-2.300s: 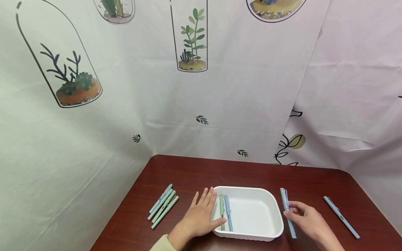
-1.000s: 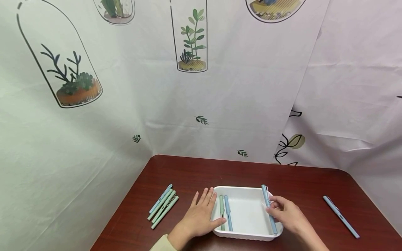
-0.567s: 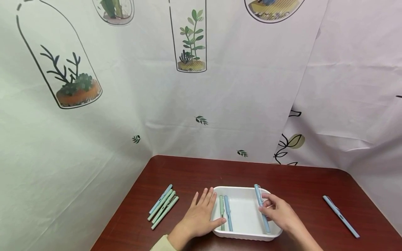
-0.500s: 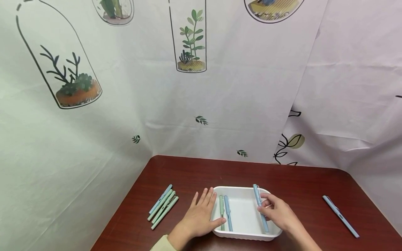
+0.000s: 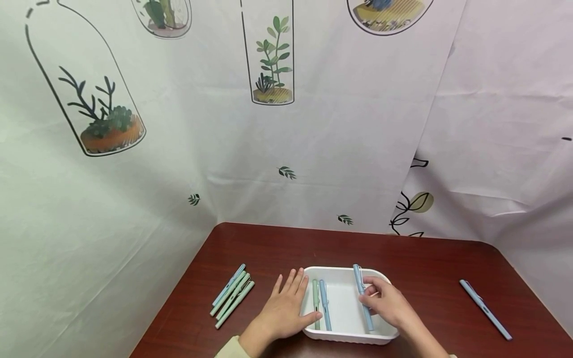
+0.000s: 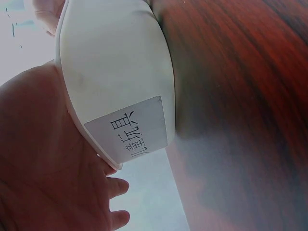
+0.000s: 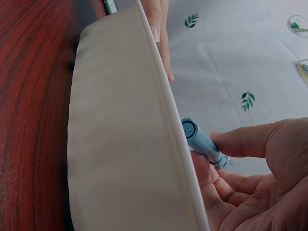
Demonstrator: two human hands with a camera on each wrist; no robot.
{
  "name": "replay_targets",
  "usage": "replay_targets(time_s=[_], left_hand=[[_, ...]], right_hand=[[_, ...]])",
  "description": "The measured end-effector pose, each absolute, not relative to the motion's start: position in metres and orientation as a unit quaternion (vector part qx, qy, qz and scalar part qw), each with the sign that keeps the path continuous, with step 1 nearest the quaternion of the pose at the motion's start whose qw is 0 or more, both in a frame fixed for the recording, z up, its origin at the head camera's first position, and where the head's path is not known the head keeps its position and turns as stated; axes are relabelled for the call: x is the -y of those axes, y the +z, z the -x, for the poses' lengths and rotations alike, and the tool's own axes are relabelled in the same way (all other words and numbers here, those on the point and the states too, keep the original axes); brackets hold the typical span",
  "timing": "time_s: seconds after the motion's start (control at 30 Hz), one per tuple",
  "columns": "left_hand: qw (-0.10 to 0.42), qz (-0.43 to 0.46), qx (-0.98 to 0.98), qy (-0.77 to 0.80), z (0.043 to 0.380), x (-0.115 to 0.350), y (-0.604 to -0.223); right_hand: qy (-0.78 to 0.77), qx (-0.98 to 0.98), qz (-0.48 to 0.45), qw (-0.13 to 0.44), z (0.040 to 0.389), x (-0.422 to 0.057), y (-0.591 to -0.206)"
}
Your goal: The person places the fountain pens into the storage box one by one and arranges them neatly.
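Observation:
My right hand pinches a light blue pen between thumb and fingers, over the right half of a white tray. In the right wrist view the end of that blue pen shows just past the tray's rim. My left hand lies with fingers spread on the tray's left rim; in the left wrist view its palm is against the rim, above a label. Inside the tray, at its left, a green pen and a blue pen lie side by side, partly behind my left thumb.
Left of the tray, several green pens and a blue pen lie together on the dark red table. One more blue pen lies far right. A patterned cloth hangs behind the table.
My right hand has carried the blue pen leftward, from beside the tray's right side to over its inside. My left hand has stayed on the rim.

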State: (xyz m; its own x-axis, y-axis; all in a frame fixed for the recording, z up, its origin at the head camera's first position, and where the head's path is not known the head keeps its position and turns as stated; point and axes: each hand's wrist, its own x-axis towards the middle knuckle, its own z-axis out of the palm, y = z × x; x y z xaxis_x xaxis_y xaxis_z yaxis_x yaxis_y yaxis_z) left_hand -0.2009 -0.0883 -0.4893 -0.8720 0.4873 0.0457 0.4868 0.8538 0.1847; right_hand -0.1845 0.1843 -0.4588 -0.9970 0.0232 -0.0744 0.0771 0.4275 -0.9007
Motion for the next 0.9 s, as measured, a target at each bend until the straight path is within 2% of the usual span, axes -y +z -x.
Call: replay_targets(time_s=[0.37,0.9], left_hand=[[-0.002,-0.252,-0.963,0.096,0.2,0.089,-0.488],[0.001,-0.249,-0.963,0.101,0.199,0.088,-0.486]], right_hand=[[-0.572,-0.819,0.013,0.043,0.188,-0.178,-0.468],[-0.568,-0.822,0.002,0.052,0.193,-0.158,-0.478]])
